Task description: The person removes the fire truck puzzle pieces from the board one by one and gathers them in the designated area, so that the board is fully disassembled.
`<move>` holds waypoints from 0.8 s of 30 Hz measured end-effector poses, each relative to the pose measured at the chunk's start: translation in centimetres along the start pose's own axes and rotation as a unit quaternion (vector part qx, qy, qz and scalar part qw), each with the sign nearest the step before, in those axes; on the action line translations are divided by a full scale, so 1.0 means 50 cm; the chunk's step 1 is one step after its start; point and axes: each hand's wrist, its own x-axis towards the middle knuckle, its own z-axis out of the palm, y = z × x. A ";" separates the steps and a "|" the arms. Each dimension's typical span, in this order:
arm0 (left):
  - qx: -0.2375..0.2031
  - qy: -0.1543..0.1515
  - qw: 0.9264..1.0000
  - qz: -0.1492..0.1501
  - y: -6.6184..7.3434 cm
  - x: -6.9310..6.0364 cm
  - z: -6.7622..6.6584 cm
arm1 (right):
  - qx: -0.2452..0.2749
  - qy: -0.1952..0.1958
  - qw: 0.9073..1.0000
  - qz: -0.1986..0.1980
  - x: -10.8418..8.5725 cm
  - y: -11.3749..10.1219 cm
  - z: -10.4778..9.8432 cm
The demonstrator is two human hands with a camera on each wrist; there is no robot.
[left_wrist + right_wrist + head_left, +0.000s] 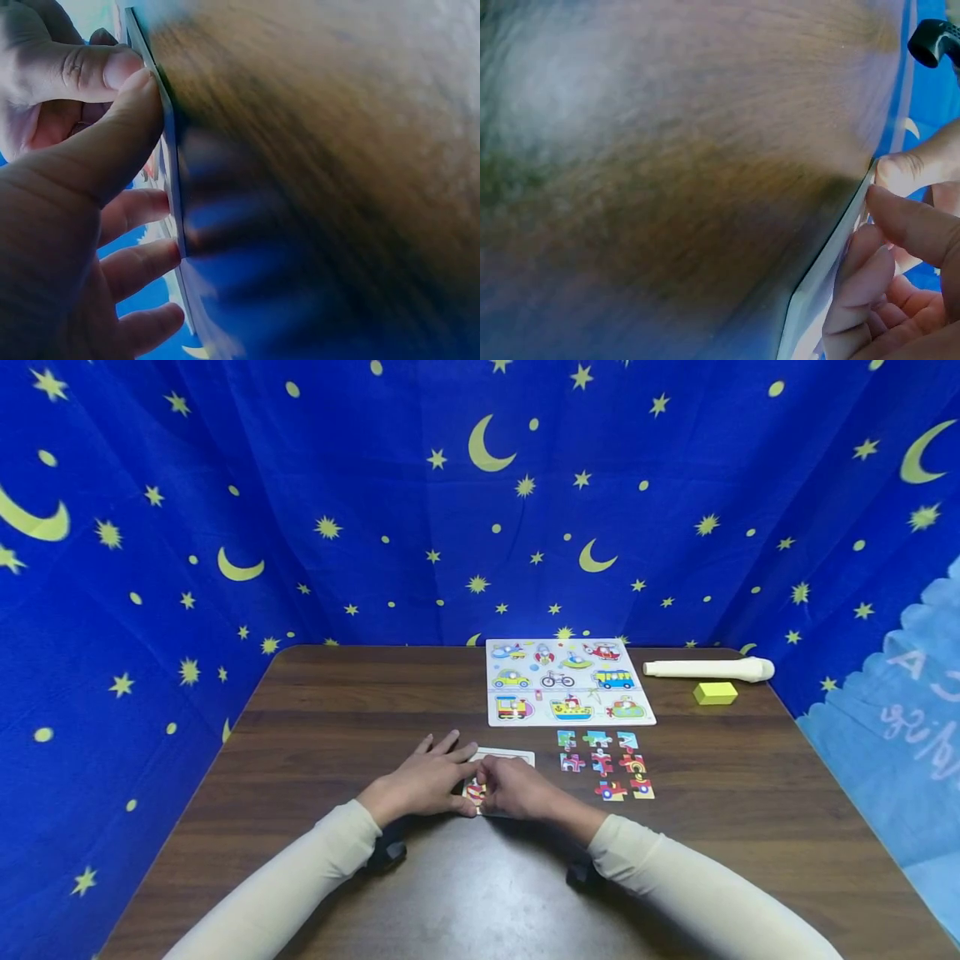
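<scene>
A small puzzle tray point(519, 753) with a white rim lies on the table under both hands. My left hand point(429, 779) rests on its left side, fingers spread and thumb at the near edge. In the left wrist view, several fingertips point(159, 259) reach over the tray's edge. My right hand point(517, 787) has curled fingers low over the tray, at a red and yellow puzzle piece point(476, 792) near its lower left. Both thumbs meet by the tray edge in the wrist views; the fingers cover much of the piece.
Right of the tray lie several loose jigsaw pieces point(602, 763) in rows. Behind them is a larger vehicle puzzle board point(570, 683). A white stick-shaped object point(705, 669) and a yellow block point(715, 693) sit at the back right. A blue starry curtain point(420, 527) surrounds the table point(300, 760).
</scene>
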 end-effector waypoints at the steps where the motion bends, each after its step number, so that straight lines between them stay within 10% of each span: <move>1: 0.000 0.002 1.000 0.001 0.001 0.000 0.000 | 0.001 0.001 1.000 0.001 -0.001 0.002 0.000; 24: 0.000 -0.017 1.000 -0.012 0.007 0.000 -0.004 | 0.052 0.035 0.994 0.090 -0.178 0.187 -0.133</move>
